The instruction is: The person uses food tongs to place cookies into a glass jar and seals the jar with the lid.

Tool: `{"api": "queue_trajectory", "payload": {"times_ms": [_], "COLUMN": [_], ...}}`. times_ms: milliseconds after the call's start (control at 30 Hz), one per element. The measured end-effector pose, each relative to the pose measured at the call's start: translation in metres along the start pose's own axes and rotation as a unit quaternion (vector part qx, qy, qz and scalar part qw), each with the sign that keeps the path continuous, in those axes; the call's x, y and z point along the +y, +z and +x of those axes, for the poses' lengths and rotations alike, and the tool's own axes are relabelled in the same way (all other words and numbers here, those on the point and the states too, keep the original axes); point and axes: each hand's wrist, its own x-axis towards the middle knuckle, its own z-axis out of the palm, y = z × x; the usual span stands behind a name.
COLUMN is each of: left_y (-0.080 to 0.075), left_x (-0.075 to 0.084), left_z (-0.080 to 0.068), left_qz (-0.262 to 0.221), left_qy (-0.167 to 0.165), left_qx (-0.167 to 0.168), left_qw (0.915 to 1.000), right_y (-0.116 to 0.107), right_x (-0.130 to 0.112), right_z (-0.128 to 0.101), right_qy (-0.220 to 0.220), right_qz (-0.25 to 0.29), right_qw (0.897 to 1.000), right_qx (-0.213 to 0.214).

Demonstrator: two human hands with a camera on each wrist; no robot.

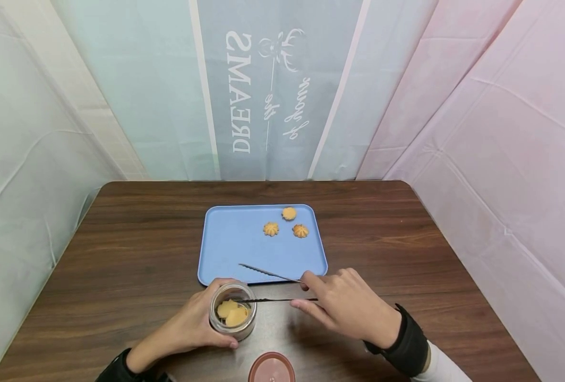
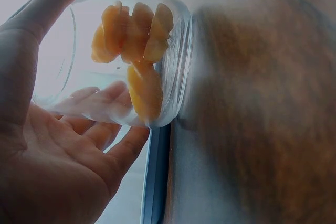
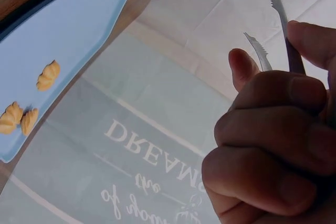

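- Left hand (image 1: 191,323) wraps its fingers round the glass jar (image 1: 232,317), which stands near the front edge of the counter (image 1: 120,254), just short of the blue tray (image 1: 230,244).
- Inside the jar sit several pale yellow cookies (image 1: 232,313); the left wrist view shows them piled against the glass (image 2: 136,40), with the fingers (image 2: 105,98) visible through the wall.
- Right hand (image 1: 347,305) pinches a pair of metal tongs (image 1: 273,289), thumb and fingers curled round the handle end.
- The tongs are spread apart: one arm lies out over the tray's front edge, the other points at the jar's mouth, tip right at the rim.
- The right wrist view shows both serrated tips (image 3: 275,3) sticking out past the fingers (image 3: 304,40).
- Three cookies (image 1: 287,223) lie on the tray near its far right corner, close together but apart.
- A reddish-brown lid (image 1: 271,369) lies at the very front edge of the counter, between the two arms.
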Motion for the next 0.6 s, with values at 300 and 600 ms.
{"api": "queue_trajectory", "payload": {"times_ms": [300,600], "left_y": [0.000,-0.001], "left_x": [-0.001,0.001], "left_z": [0.000,0.000], "left_qz": [-0.011,-0.011], "left_qy": [0.004,0.008], "left_qx": [0.000,0.005], "left_qw": [0.9999,0.9999], "right_y": [0.002,0.007], "right_x": [0.019,0.040], "right_z": [0.002,0.004], "right_qy": [0.015,0.075], "right_qz": [-0.025,-0.034], "right_qw": [0.999,0.997], "right_qx": [0.035,0.009]}}
